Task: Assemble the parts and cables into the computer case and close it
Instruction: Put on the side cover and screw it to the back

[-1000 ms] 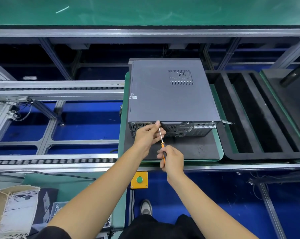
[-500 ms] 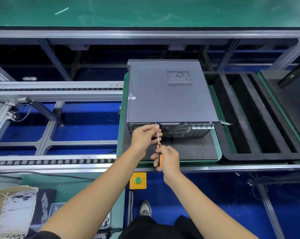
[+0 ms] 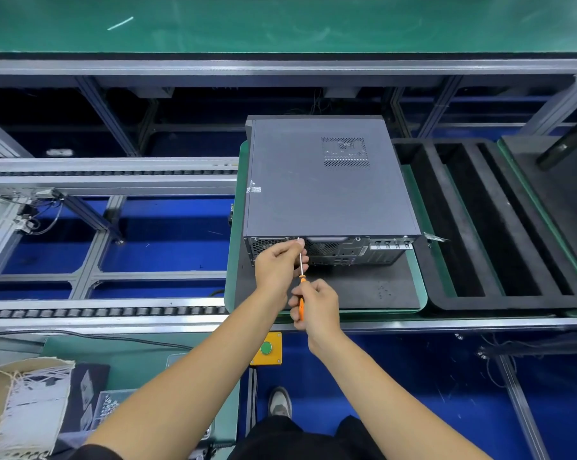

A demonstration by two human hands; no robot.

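A grey computer case (image 3: 323, 187) lies on its side with the side panel on, its rear ports facing me, on a black mat over a green pallet (image 3: 416, 293). My right hand (image 3: 317, 307) grips the orange handle of a screwdriver (image 3: 301, 293). The thin shaft runs up to the top rear edge of the case, left of centre. My left hand (image 3: 277, 263) pinches the shaft near its tip, against the case's rear face. The tip itself is hidden by my fingers.
A black foam tray (image 3: 499, 224) with long slots sits right of the case, another black mat (image 3: 566, 180) beyond it. Roller conveyor rails (image 3: 108, 310) run left. A yellow box with a green button (image 3: 266, 348) hangs below the near rail. A cardboard box (image 3: 18, 406) sits bottom left.
The two hands and the screwdriver stay at the same spot on the case's rear edge; my right hand has shifted slightly around the handle. The case has not moved.
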